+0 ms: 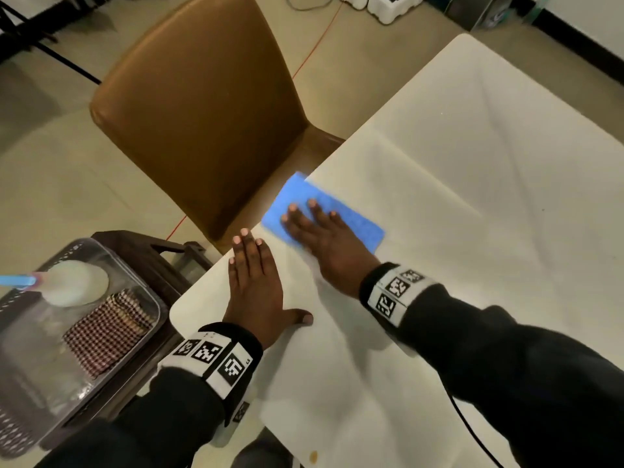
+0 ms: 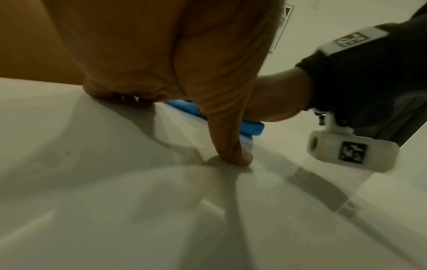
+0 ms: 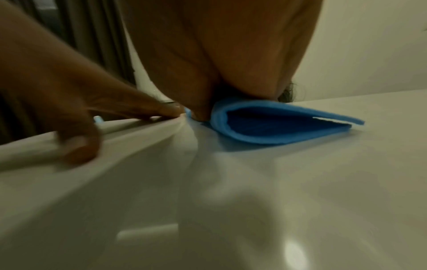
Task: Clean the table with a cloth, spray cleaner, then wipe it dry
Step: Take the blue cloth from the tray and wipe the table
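Observation:
A folded blue cloth [image 1: 358,228] lies on the white table [image 1: 472,204] at its left edge, one corner poking past the rim. My right hand [image 1: 317,228] presses flat on the cloth with straight fingers. In the right wrist view the cloth [image 3: 272,126] shows its folded layers under my palm. My left hand [image 1: 253,275] lies flat on the table beside it, nearer me, fingers straight and thumb spread. The left wrist view shows my thumb [image 2: 231,144] on the tabletop with the blue cloth [image 2: 247,127] behind it. A spray bottle [image 1: 67,282] with a blue nozzle stands in a tray at the left.
A brown chair [image 1: 202,106] stands close against the table's left edge. A clear tray [image 1: 40,349] on a dark stool at lower left also holds a folded checked cloth [image 1: 108,332]. A small brownish stain [image 1: 313,457] marks the table's near edge.

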